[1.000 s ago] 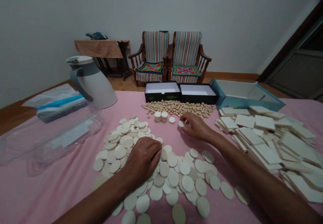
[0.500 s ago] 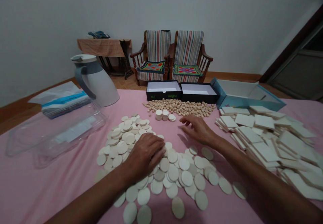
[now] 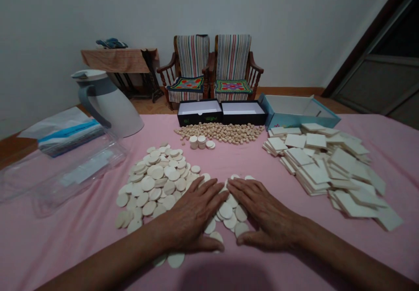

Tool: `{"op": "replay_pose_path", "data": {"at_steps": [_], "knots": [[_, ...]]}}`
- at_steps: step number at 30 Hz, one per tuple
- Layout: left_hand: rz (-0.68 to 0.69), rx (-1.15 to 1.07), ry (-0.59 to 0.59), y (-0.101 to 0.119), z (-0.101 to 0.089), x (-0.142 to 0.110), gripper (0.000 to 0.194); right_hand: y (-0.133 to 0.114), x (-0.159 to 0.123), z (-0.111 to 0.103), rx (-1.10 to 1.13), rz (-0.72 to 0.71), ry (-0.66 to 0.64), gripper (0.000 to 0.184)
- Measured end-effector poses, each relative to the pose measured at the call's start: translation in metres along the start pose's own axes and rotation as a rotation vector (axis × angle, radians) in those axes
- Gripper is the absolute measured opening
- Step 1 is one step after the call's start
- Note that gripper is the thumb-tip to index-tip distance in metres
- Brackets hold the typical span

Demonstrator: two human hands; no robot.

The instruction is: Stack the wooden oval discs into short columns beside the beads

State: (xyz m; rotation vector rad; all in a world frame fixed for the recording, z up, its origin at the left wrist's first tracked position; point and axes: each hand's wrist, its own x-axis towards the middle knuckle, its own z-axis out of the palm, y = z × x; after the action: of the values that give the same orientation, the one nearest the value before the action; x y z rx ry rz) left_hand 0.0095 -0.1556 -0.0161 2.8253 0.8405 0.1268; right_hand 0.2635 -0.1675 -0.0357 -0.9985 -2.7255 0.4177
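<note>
Legible text: none. Two black boxes [image 3: 199,119], far centre: small green print on fronts, too small to read. Plastic packet [image 3: 70,138], left: blue band, wording unreadable. Clear case [image 3: 85,168], left: white label, unreadable.

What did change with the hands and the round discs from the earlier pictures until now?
The right hand moved down and toward the left hand. Both now push the discs together, so the spread at right is gone. The small stacks, square tiles and black boxes stayed in place.
</note>
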Motion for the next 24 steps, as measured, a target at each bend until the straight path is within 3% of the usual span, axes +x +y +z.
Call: {"op": "replay_pose_path", "data": {"at_steps": [4,13,18,24], "knots": [[-0.081,0.067,0.037,-0.003,0.008,0.011,0.078,0.004,0.012,-0.002,-0.022,0.032,0.034,0.087],[-0.101,0.124,0.089,-0.016,0.007,0.04,0.06,0.034,0.04,0.004,-0.107,0.144,0.155,0.048],[-0.191,0.164,0.121,-0.027,-0.002,0.047,0.045,0.031,0.038,0.002,-0.095,0.173,0.277,0.044],[-0.169,0.112,0.165,-0.03,-0.008,0.026,0.041,0.014,0.019,-0.001,-0.011,0.111,0.296,0.047]]}}
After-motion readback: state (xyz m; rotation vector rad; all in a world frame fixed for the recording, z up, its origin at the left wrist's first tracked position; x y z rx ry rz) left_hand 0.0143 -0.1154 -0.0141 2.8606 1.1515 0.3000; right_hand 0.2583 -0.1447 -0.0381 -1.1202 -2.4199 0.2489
